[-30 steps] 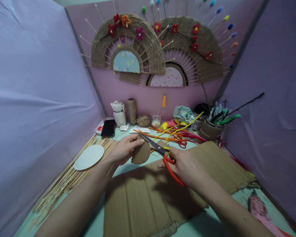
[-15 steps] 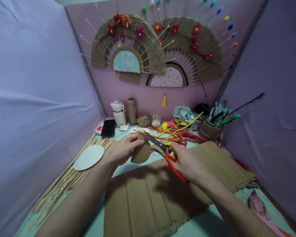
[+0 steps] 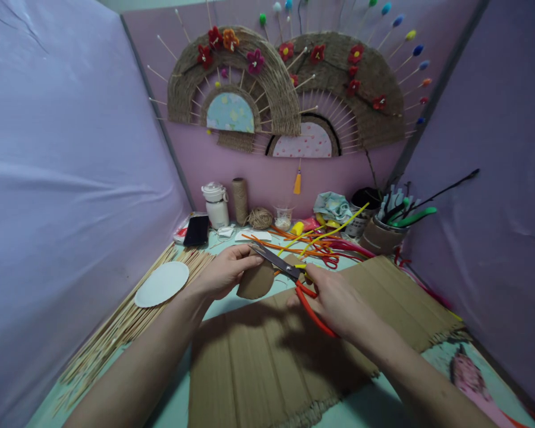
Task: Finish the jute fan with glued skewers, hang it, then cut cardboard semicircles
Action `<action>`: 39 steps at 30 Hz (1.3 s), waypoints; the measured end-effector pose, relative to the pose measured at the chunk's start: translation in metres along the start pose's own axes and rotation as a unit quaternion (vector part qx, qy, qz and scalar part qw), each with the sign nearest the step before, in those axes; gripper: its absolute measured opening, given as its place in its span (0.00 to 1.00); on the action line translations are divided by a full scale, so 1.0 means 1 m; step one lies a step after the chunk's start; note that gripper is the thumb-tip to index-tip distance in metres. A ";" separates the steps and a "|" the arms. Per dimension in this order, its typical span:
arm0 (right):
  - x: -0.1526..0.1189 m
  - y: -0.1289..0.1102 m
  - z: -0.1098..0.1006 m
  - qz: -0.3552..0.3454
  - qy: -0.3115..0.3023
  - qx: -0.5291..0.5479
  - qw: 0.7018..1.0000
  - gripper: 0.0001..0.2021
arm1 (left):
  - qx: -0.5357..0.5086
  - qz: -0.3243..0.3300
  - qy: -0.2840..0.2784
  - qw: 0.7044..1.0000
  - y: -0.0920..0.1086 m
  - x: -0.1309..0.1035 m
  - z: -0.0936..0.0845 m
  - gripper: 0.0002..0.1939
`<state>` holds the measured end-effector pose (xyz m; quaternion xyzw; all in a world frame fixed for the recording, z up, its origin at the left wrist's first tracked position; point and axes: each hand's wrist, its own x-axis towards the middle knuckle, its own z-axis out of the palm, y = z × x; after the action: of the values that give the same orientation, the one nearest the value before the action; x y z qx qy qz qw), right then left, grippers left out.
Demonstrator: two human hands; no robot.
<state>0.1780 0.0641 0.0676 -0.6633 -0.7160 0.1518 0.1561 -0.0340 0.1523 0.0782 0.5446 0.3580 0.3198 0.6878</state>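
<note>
In my left hand is a small rounded piece of cardboard, pinched between thumb and fingers near its upper edge. My right hand grips red-handled scissors. Their dark blades point up and left, lying across the top of the cardboard piece close to my left thumb; the blades look nearly closed. Below both hands a large corrugated cardboard sheet covers the front of the table. Another scrap of cardboard shows partly behind the scissors.
Thin wooden sticks lie at the left under a white oval disc. Along the back stand a white bottle, a twine spool and a twine ball. Orange and yellow pipe cleaners are scattered behind my hands. A tool can stands right.
The scissor blades have come closer together over the cardboard's top edge, and the handles have drawn in. My left hand still holds the piece in nearly the same place.
</note>
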 end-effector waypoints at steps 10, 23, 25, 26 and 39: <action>-0.004 -0.006 -0.006 0.022 0.002 -0.051 0.998 0.18 | -0.001 -0.011 -0.001 1.000 -0.001 -0.001 -0.001 0.16; 0.013 0.017 0.006 0.021 0.078 0.130 0.988 0.19 | 0.021 0.023 0.003 1.000 0.005 -0.003 0.004 0.15; 0.014 0.018 0.006 0.020 0.076 0.126 0.989 0.18 | 0.026 0.027 0.006 0.999 0.004 -0.002 0.004 0.16; 0.014 0.018 0.006 0.019 0.075 0.124 0.989 0.18 | 0.031 0.031 0.009 0.999 0.004 -0.002 0.003 0.16; 0.011 0.013 0.006 0.035 0.051 0.121 0.991 0.19 | 0.181 0.071 0.053 0.979 -0.005 0.004 -0.004 0.17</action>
<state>0.1859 0.0763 0.0570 -0.6708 -0.6598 0.2088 0.2666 -0.0350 0.1573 0.0720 0.6666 0.4061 0.3260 0.5334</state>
